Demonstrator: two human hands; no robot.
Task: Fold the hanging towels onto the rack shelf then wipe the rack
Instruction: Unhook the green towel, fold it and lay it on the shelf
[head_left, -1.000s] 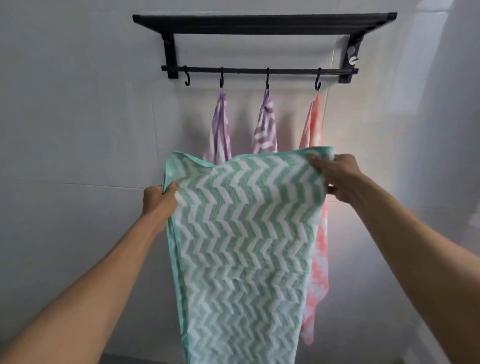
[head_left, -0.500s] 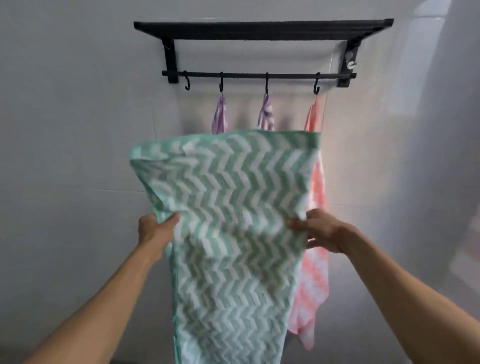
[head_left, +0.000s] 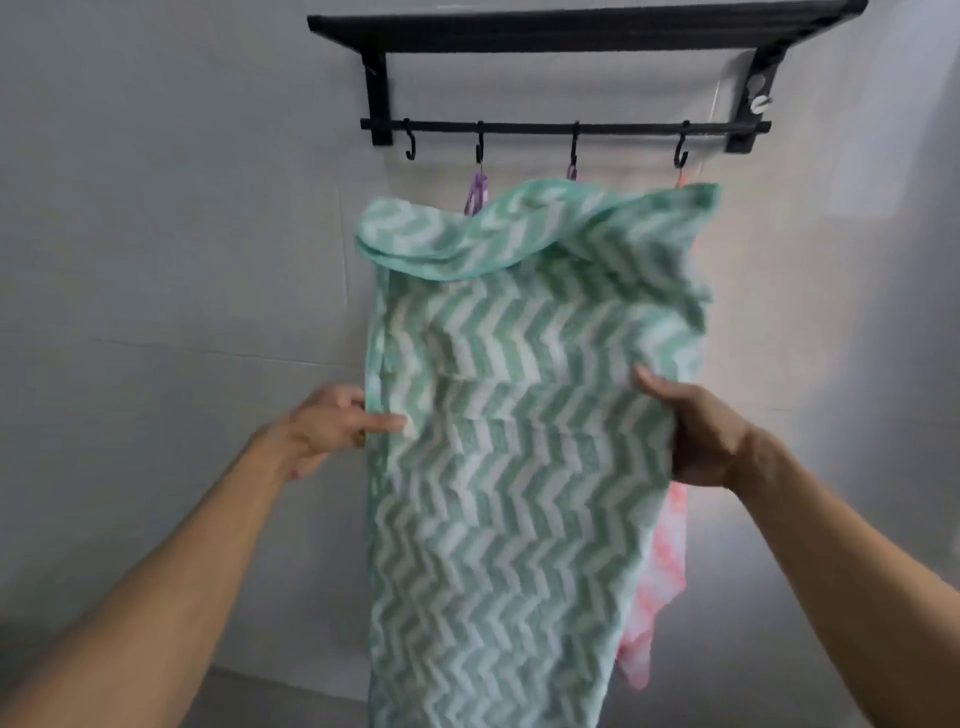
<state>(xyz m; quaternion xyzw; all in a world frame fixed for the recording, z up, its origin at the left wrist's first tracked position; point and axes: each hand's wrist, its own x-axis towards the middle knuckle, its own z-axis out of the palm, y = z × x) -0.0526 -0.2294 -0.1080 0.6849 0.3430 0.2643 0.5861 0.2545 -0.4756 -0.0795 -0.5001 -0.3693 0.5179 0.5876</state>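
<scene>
Both of your hands grip the green zigzag towel (head_left: 519, 467) below the black rack (head_left: 571, 31), left hand (head_left: 332, 426) pinching its left edge, right hand (head_left: 696, 431) clutching its right edge, top flopping forward.

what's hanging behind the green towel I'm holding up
Behind the green towel, a pink towel shows at its right edge and a purple loop above; the rest is covered.
</scene>
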